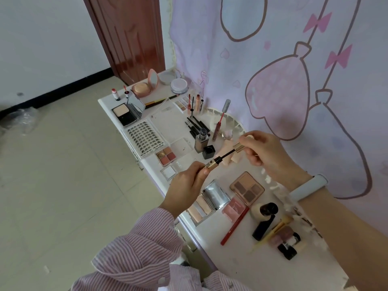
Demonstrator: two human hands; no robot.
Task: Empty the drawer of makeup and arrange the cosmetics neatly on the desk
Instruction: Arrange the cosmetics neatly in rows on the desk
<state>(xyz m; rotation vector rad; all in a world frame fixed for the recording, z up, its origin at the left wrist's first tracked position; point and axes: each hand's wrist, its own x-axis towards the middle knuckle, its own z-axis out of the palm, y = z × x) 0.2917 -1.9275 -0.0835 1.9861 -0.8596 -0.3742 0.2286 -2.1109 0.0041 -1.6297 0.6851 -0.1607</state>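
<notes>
Above the white desk [212, 234], my left hand [185, 186] grips a gold mascara tube [211, 163]. My right hand [261, 150] pinches the gold cap [239, 147] of its wand, and the black wand [226, 154] is partly out of the tube. Cosmetics cover the desk: an eyelash tray [144, 138], a four-pan blush palette [166, 156], a brown eyeshadow palette [247, 188], a mirrored contour palette [206, 201], a foundation bottle [201, 140] and a red pencil [235, 226]. The drawer is not visible.
Compacts [142, 89], lipsticks [115, 94] and a powder case [123, 113] stand at the desk's far end. Dark bottles [264, 223] and a brush [275, 227] lie near my right forearm. A patterned pink wall [294, 80] borders the desk's right side; tiled floor [63, 164] lies to the left.
</notes>
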